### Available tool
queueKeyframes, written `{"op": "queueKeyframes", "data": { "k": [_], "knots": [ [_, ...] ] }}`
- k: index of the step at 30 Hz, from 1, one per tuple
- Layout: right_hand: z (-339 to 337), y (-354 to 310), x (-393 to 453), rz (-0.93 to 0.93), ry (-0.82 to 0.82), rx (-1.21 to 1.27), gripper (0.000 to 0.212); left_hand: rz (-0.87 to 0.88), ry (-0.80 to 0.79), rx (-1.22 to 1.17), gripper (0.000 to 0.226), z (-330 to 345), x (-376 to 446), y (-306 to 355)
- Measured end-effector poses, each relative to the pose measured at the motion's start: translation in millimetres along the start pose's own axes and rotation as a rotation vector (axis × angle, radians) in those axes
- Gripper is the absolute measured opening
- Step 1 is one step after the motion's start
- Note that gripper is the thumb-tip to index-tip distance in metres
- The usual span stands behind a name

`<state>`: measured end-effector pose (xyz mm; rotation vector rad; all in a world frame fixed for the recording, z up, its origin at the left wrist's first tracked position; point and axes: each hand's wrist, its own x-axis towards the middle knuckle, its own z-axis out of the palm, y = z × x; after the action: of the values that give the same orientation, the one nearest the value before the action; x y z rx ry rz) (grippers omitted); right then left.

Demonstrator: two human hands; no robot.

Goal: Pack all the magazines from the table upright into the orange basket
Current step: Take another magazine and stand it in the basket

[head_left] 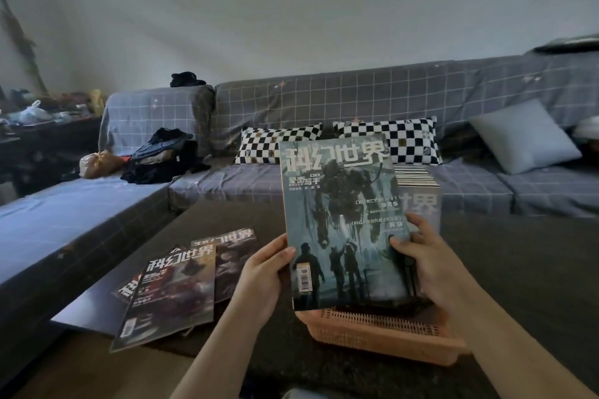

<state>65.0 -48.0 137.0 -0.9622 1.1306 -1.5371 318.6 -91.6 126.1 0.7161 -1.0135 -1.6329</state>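
Note:
A teal-covered magazine with a robot on its cover stands upright at the front of the orange basket. My left hand grips its left edge, thumb on the cover. My right hand holds its right edge, fingers curled behind it. Behind it several more magazines stand upright in the basket. Three magazines lie overlapping flat on the dark table to the left of the basket.
A grey checked sofa wraps round the table's far and left sides, with two black-and-white checkered cushions, a grey cushion and a pile of dark clothes. A cluttered side table stands far left.

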Motion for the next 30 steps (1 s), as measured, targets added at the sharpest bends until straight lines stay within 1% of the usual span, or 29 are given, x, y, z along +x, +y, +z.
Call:
{"op": "queueKeyframes", "data": {
  "k": [2,4,5,7,9,11,14,18,21,24,28,30],
  "knots": [
    [-15.3,-2.1,-1.9,-0.025,0.045,-0.06,0.032,-0.027,-0.01,-0.005,0.028,11.1,9.0,-10.9],
    [-29.2,-4.9,-4.0,-0.075,0.128,-0.186,0.019,-0.038,-0.001,0.081,0.024,21.7,17.2,-20.9],
    [-35.4,-6.1,-4.9,-0.099,0.184,-0.251,0.017,-0.032,0.01,0.149,0.022,26.8,21.0,-25.8],
    [-44.8,-6.5,-6.0,-0.146,0.28,-0.369,0.019,0.009,0.038,0.272,0.019,36.2,28.1,-35.5],
    [-50.9,-3.8,-6.7,-0.182,0.338,-0.464,0.025,0.071,0.084,0.376,0.017,44.5,34.8,-44.0],
    [-56.1,2.1,-6.8,-0.182,0.362,-0.559,0.029,0.116,0.126,0.454,0.015,50.2,41.3,-51.3],
    [-64.5,14.6,-6.9,-0.159,0.376,-0.684,0.024,0.129,0.195,0.548,0.012,51.6,47.9,-62.5],
    [-70.6,29.6,-4.7,-0.166,0.39,-0.727,0.02,0.12,0.265,0.567,0.015,48.5,50.9,-74.4],
    [-70.8,33.5,0.7,-0.176,0.443,-0.738,0.017,0.129,0.297,0.585,0.014,49.2,56.9,-76.2],
    [-70.2,37.4,5.4,-0.182,0.483,-0.804,0.017,0.12,0.338,0.61,0.011,51.7,63.5,-75.8],
    [-68.6,43.1,8.9,-0.197,0.519,-0.853,0.018,0.137,0.335,0.584,0.021,54.7,66.6,-79.6],
    [-68.5,46.0,10.5,-0.194,0.536,-0.858,0.019,0.15,0.336,0.59,0.021,53.5,67.1,-83.1]
  ]
}}
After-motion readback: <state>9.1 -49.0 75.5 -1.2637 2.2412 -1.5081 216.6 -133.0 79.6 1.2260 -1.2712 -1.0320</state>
